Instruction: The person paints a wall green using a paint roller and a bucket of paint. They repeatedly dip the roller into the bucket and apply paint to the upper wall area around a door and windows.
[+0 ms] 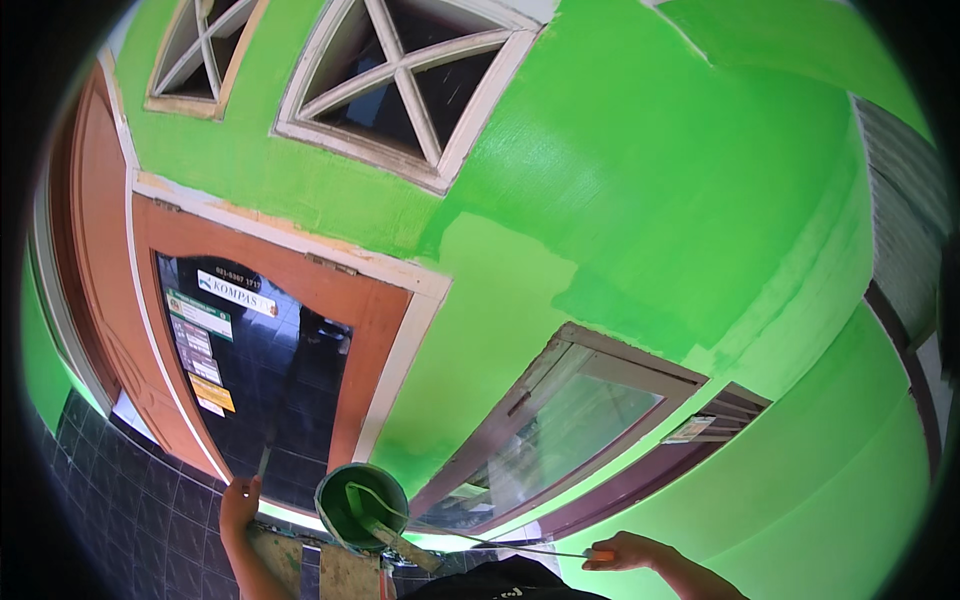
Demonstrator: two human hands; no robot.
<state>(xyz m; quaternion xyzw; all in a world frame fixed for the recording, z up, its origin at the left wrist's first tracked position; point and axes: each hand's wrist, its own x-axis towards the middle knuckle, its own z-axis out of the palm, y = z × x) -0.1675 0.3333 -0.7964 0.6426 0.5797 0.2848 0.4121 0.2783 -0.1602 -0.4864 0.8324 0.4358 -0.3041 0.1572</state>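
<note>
My right hand grips the orange handle of a paint roller. Its thin metal rod runs left into a paint bucket, where the bent end is coated green; the roller sleeve is not clearly visible. A wooden board smeared with green paint leans out over the bucket's near rim. To the left of the bucket, my left hand is raised with curled fingers, in front of the glazed door. Whether it holds anything is unclear.
Wooden planks lie below me over dark floor tiles. Ahead stand an orange-brown door with stickered glass and a green wall in uneven shades. A framed window is low right; a cross-barred vent sits above.
</note>
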